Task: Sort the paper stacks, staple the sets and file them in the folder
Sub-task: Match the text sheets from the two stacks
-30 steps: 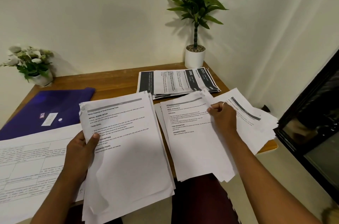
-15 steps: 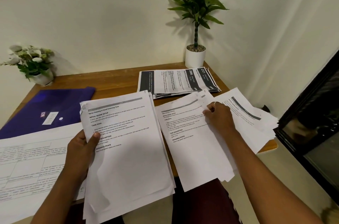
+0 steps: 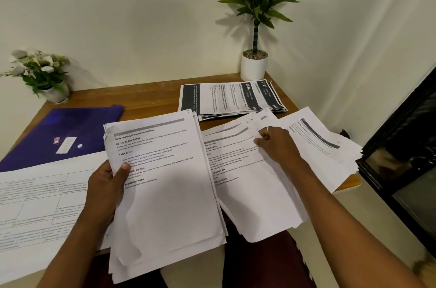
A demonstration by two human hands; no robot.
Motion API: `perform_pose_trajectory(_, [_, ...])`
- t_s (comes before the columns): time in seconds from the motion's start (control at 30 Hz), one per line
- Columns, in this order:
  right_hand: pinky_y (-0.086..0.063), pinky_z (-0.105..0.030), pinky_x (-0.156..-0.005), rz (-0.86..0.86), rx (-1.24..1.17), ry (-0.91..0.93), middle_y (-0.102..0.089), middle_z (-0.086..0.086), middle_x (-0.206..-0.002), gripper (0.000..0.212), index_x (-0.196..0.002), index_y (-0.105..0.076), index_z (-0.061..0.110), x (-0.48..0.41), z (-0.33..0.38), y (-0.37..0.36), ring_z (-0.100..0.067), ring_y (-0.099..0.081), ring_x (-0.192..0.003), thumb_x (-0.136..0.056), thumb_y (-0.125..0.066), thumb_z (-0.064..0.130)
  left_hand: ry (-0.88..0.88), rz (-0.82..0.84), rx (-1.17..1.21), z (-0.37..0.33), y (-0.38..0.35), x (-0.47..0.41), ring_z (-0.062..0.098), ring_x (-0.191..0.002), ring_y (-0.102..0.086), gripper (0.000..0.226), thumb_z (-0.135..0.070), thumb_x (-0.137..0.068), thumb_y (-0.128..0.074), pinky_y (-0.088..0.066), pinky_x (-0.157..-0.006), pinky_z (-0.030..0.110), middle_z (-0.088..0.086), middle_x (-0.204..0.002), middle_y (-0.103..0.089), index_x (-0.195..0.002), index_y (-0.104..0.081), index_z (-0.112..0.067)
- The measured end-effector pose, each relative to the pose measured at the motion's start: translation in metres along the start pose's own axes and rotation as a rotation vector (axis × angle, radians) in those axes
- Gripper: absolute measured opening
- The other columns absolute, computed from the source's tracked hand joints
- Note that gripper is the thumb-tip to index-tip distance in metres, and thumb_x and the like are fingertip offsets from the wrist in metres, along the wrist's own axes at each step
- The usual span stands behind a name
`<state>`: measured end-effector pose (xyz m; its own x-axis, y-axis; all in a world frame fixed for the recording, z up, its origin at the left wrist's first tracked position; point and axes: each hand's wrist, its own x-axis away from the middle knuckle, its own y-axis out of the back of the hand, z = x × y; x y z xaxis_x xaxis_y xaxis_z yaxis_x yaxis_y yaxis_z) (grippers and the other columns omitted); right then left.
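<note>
My left hand (image 3: 107, 185) grips a thick stack of printed sheets (image 3: 165, 193) by its left edge, thumb on the top page, held up over the table's front edge. My right hand (image 3: 276, 144) pinches the upper right corner of the top sheet of a second loose pile (image 3: 243, 184) lying at the right of the table. More sheets (image 3: 325, 146) are fanned out under it towards the right edge. A dark-banded stack (image 3: 231, 99) lies at the back. The purple folder (image 3: 59, 134) lies shut at the left.
The wooden table (image 3: 151, 99) holds a large sheet with tables (image 3: 40, 207) at the front left, a small white flower pot (image 3: 44, 75) at the back left and a tall potted plant (image 3: 254, 66) at the back right. A dark glass door (image 3: 405, 169) stands to the right.
My right hand has drawn the top sheet of the right pile leftwards and towards me, its corner lifting. My left hand and its stack have stayed nearly still.
</note>
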<state>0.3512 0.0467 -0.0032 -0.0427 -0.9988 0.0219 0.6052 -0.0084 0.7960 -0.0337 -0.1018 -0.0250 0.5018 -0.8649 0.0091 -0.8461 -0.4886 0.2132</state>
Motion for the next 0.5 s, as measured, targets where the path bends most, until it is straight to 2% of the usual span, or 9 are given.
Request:
perform_pose_trajectory(0.07, [-0.044,-0.030,-0.088,-0.014,0.053,-0.005,-0.069,-0.008,-0.126,0.043,-0.128,-0.067,0.012,0.002,0.001,-0.002,-0.028,-0.065,-0.114,-0.093,-0.073,0.035,0.005,-0.010,0.006,0.000,-0.001,0.000,0.013,-0.089,-0.067,0.017,-0.027,-0.102,-0.058,-0.052,-0.071,0.029,-0.013,-0.101,-0.068,-0.118,-0.062,-0.024])
perform_pose_trajectory(0.2, [-0.044,-0.043,-0.102,-0.137,0.141,0.032,-0.057,-0.010,-0.141,0.053,-0.131,-0.068,0.018,-0.001,-0.002,-0.001,-0.031,-0.051,-0.129,-0.087,-0.075,0.049,-0.001,-0.014,0.011,-0.002,-0.001,0.001,0.011,-0.087,-0.066,0.016,-0.024,-0.102,-0.058,-0.052,-0.074,0.029,-0.012,-0.100,-0.068,-0.117,-0.062,-0.023])
perform_pose_trajectory(0.33, [-0.040,-0.045,-0.102,-0.318,0.111,-0.010,-0.061,-0.012,-0.135,0.031,-0.123,-0.072,0.015,-0.010,-0.011,0.007,-0.031,-0.049,-0.125,-0.099,-0.063,0.032,-0.005,-0.010,0.002,-0.001,-0.001,-0.001,0.013,-0.089,-0.068,0.019,-0.025,-0.102,-0.058,-0.052,-0.073,0.029,-0.010,-0.103,-0.069,-0.120,-0.063,-0.022])
perform_pose_trajectory(0.43, [-0.036,-0.045,-0.107,-0.279,0.120,-0.059,-0.058,-0.010,-0.141,0.032,-0.131,-0.066,0.017,-0.015,-0.018,0.006,-0.031,-0.045,-0.130,-0.100,-0.059,0.021,0.004,0.001,-0.004,0.000,0.000,-0.001,0.017,-0.092,-0.070,0.023,-0.027,-0.101,-0.059,-0.056,-0.078,0.036,-0.008,-0.107,-0.071,-0.122,-0.064,-0.022])
perform_pose_trajectory(0.5, [-0.034,-0.045,-0.108,-0.241,0.129,-0.088,-0.056,-0.010,-0.143,0.037,-0.137,-0.061,0.019,-0.018,-0.021,0.005,-0.032,-0.043,-0.133,-0.100,-0.060,0.021,0.002,0.005,0.001,0.001,0.001,-0.001,0.018,-0.092,-0.070,0.023,-0.027,-0.101,-0.059,-0.055,-0.076,0.034,-0.008,-0.107,-0.071,-0.122,-0.064,-0.021])
